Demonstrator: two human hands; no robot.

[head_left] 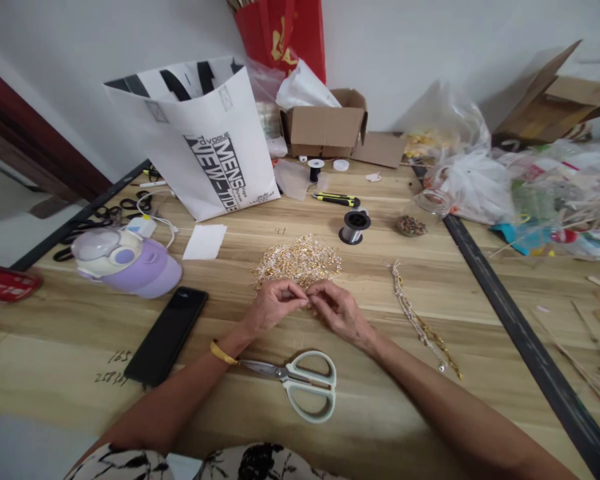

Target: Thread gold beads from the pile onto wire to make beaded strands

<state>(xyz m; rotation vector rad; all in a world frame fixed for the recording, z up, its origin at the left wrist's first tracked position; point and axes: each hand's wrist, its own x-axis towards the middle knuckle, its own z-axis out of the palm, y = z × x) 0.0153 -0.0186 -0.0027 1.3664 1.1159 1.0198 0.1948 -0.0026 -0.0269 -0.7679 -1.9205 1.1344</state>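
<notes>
My left hand and my right hand meet at the near edge of a pile of gold and silver bead chains. Both hands are closed in a pinch, fingertips almost touching. What lies between the fingers is too small to make out. Below the hands, scissors with pale green handles rest on the table, their blades pointing left toward my wrist. To the right lies a bundle of gold and silver chain strands. A spool of silver wire stands behind the pile.
A black phone and a purple bottle lie at left, with a white paper bag behind. A utility knife, a jar of beads and a cardboard box are farther back. Plastic bags crowd the right.
</notes>
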